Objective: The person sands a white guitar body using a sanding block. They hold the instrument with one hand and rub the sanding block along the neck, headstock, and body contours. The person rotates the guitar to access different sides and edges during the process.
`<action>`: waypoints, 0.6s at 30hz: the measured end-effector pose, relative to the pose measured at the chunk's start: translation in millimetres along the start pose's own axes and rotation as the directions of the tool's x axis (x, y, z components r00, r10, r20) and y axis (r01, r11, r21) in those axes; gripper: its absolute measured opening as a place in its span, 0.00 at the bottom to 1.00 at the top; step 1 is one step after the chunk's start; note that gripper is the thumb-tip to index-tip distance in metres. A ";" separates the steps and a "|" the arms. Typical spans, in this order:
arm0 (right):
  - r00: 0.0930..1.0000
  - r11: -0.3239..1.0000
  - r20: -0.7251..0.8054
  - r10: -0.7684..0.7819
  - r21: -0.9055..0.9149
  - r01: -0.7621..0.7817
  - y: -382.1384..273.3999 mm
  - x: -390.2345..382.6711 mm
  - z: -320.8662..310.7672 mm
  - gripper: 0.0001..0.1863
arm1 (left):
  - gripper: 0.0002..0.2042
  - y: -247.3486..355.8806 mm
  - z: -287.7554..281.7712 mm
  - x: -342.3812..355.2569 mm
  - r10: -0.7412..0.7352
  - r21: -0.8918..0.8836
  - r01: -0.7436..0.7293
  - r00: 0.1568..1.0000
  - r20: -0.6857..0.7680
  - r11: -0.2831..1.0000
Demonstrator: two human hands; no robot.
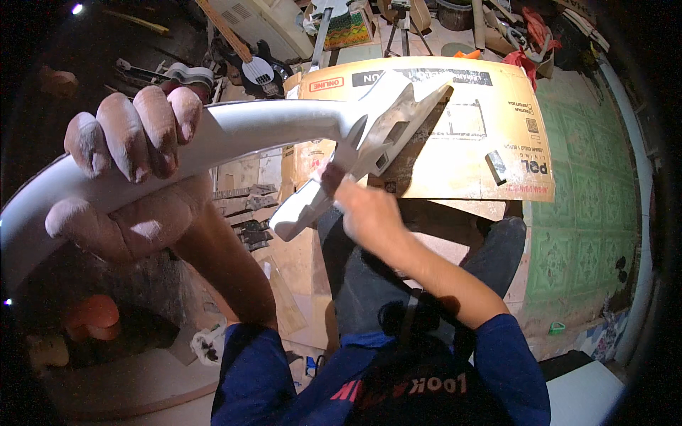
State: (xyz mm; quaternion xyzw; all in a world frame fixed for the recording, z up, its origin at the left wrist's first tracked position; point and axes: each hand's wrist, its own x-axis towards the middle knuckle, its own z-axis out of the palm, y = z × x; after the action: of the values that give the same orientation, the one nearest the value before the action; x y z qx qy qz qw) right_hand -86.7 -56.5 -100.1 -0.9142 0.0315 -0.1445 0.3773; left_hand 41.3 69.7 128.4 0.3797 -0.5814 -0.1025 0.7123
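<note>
A white electric guitar (pixel 387 131) with an angular body and open cavities is held up over my lap. My left hand (pixel 135 142) is wrapped around its long white neck (pixel 277 122), fingers over the top and thumb below. My right hand (pixel 373 216) is closed on a small brown piece that looks like sandpaper (pixel 332 177). That piece lies against the guitar body near where the neck joins it. My fingertips there are partly blurred and hidden.
A printed cardboard sheet (pixel 511 106) lies beyond my knees, with a small dark-and-grey block (pixel 495 167) on it. Several guitar headstocks (pixel 252 231) lie on the floor at left. A round-bodied stringed instrument (pixel 258 69) and a tripod (pixel 405 28) stand at the back.
</note>
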 end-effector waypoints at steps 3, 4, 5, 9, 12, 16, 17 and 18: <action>0.983 0.972 -0.026 -0.183 0.146 0.185 -7.8 -9.2 6.9 0.24 | 0.22 0.2 -4.1 -2.0 0.022 -0.004 -0.022 0.999 0.026 1.000; 0.990 0.983 0.023 -0.142 0.118 0.139 1.7 -1.8 -4.1 0.23 | 0.23 -0.7 -5.5 -1.6 0.034 -0.011 -0.033 0.998 0.052 0.999; 0.991 0.990 -0.045 -0.129 0.046 0.131 9.6 8.8 -8.2 0.22 | 0.24 -0.3 -8.3 0.1 0.046 -0.015 -0.044 0.994 0.098 0.999; 0.986 0.980 -0.064 -0.153 0.117 0.159 -7.7 -4.2 4.4 0.15 | 0.25 -3.5 -12.7 5.0 0.047 -0.055 -0.038 0.983 0.177 0.998; 0.994 0.986 0.015 -0.109 0.127 0.106 8.3 10.8 -7.9 0.18 | 0.21 -1.3 -7.9 1.0 0.000 -0.028 0.001 0.999 0.044 1.000; 0.990 0.988 -0.073 -0.119 0.093 0.125 -7.1 -0.5 8.3 0.21 | 0.21 0.1 -12.4 0.8 -0.006 -0.008 0.006 0.999 0.039 1.000; 0.957 0.938 -0.160 -0.241 0.215 0.272 -6.6 -5.3 13.8 0.22 | 0.21 -2.1 -13.9 1.3 -0.006 -0.007 0.006 0.999 0.041 1.000; 0.977 0.970 -0.071 -0.199 0.127 0.207 -3.3 0.0 11.1 0.24 | 0.21 -1.3 -14.7 1.9 -0.005 0.005 0.005 0.999 0.042 1.000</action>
State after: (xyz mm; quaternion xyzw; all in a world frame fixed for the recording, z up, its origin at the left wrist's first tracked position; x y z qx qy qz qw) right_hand -83.8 -46.5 -105.2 -0.8807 -0.0611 -0.2105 0.4199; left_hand 55.6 73.9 128.4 0.3805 -0.5955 -0.1111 0.6987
